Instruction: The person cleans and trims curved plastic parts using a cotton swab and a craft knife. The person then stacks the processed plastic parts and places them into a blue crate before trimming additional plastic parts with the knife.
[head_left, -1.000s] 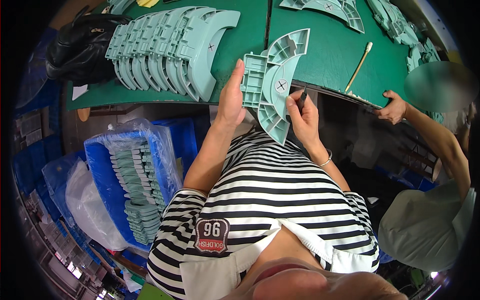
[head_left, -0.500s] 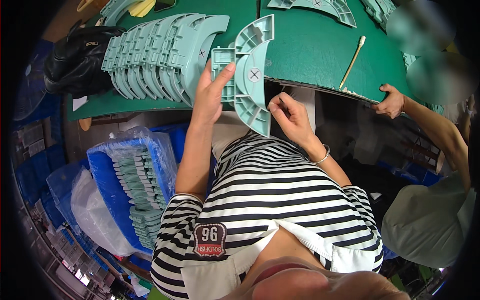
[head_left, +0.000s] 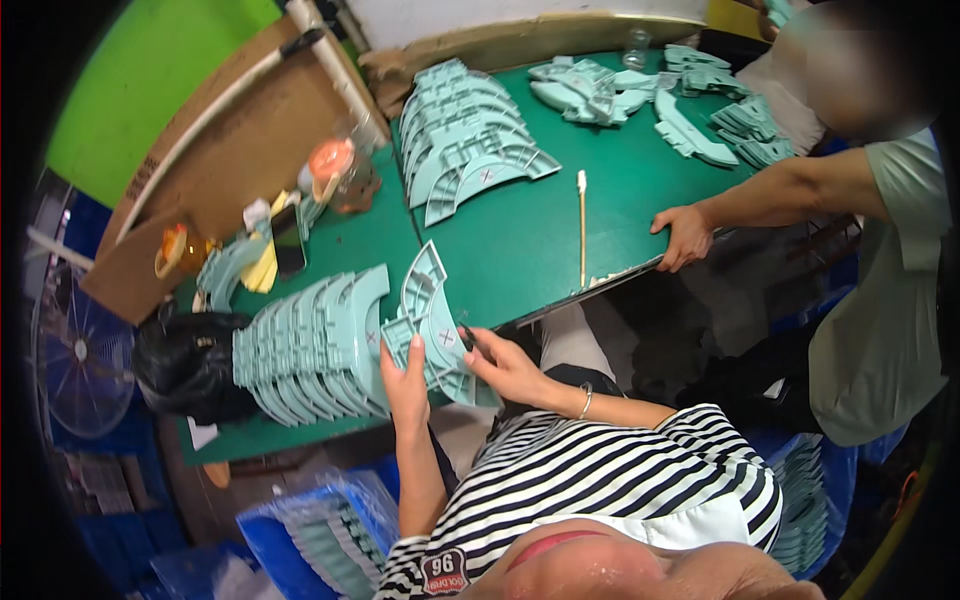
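- Your left hand (head_left: pixel 405 390) is closed on the pale green part (head_left: pixel 424 298), thumb on the near face, fingers at its ribbed side.
- Your right hand (head_left: pixel 515 372) pinches a dark, slim tool (head_left: pixel 470 338) beside the part; you cannot tell from here whether tool or fingers touch it.
- The part is held up, tilted, at the near edge of the green table (head_left: pixel 520 265), a dark cross (head_left: pixel 446 338) on its face.
- Just left of the part, the left stack (head_left: pixel 310 345) of similar pieces stands in a row, with a black bag (head_left: pixel 190 365) at its far end.
- Beyond, you have the far stack (head_left: pixel 465 135), and loose pieces (head_left: pixel 590 88) to its right.
- A stick (head_left: pixel 582 230) lies right of your hands; farther right, a co-worker's hand (head_left: pixel 685 236) rests on the table edge.
- Below your left forearm sits a blue bin (head_left: pixel 268 550).
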